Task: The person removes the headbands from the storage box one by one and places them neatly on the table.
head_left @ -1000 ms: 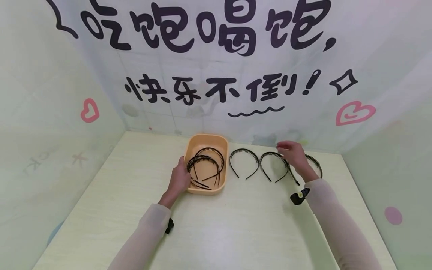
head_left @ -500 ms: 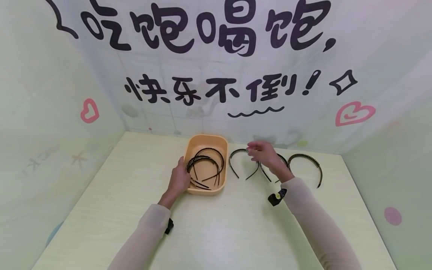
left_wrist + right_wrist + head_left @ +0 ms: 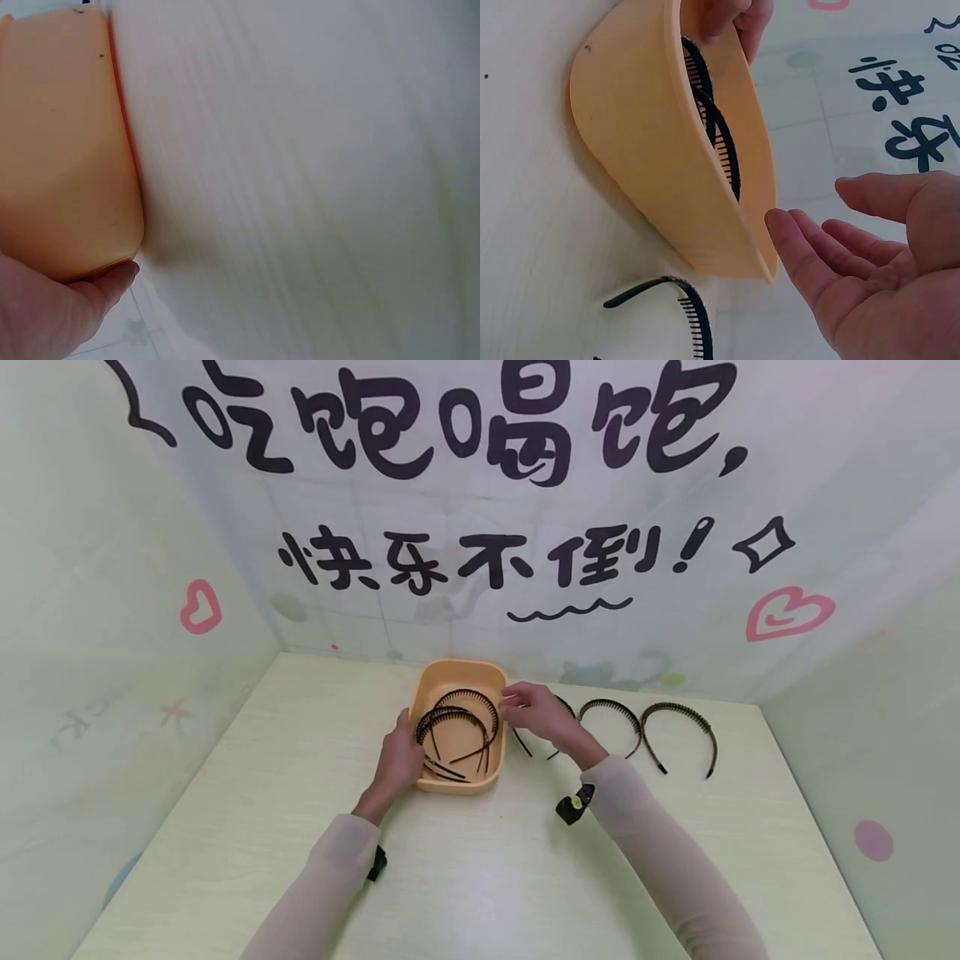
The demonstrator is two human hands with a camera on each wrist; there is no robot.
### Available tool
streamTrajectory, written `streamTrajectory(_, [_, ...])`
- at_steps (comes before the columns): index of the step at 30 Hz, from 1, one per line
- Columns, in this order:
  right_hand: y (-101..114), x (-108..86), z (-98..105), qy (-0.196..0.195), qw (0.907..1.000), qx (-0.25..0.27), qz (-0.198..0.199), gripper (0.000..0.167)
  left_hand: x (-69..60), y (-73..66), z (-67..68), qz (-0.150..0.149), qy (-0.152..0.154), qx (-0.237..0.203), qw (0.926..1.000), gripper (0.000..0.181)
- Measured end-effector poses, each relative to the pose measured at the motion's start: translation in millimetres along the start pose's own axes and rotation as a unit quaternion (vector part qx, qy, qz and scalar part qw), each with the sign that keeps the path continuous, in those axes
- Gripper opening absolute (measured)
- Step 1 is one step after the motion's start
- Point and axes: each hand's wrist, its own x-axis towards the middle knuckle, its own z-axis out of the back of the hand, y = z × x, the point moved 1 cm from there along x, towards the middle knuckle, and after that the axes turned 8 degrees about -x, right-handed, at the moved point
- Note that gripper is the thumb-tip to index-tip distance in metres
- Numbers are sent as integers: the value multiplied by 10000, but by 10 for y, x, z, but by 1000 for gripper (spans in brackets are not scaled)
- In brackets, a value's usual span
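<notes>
An orange plastic box (image 3: pixel 456 671) holds several black toothed headbands (image 3: pixel 467 692), overlapping one another. My left hand (image 3: pixel 399 757) grips the box's left rim; in the right wrist view its fingers (image 3: pixel 726 16) reach over that wall. Above the right rim is my right hand (image 3: pixel 542 713), and the right wrist view has its thumb and fingers apart with nothing between them. Three more headbands lie in a row on the table: the nearest headband (image 3: pixel 697 322) is partly covered by the right hand in the head view, then a middle headband (image 3: pixel 609 702) and a far-right headband (image 3: pixel 681 707).
The pale table (image 3: pixel 480 877) meets a printed curtain (image 3: pixel 465 618) with large dark characters just behind the box and headbands. Curtain sides rise at left and right. Each sleeve carries a small black camera (image 3: pixel 574 805) at the wrist.
My right hand has travelled left, from over the right-hand headbands to the box's right rim, uncovering the middle and far-right headbands. The left hand and the box have stayed still.
</notes>
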Motion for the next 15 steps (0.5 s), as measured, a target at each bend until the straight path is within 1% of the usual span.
streamTrajectory(8, [157, 40, -244, 186, 9997, -175, 18, 50, -3, -21, 5, 17, -19, 26, 10000, 68])
streamTrajectory(13, [229, 68, -440, 411, 9988, -165, -227, 59, -16, -32, 3, -25, 6, -51, 10000, 69])
streamTrajectory(15, [234, 83, -514, 494, 9978, -305, -323, 63, -18, -28, 1, -27, 5, -72, 10000, 69])
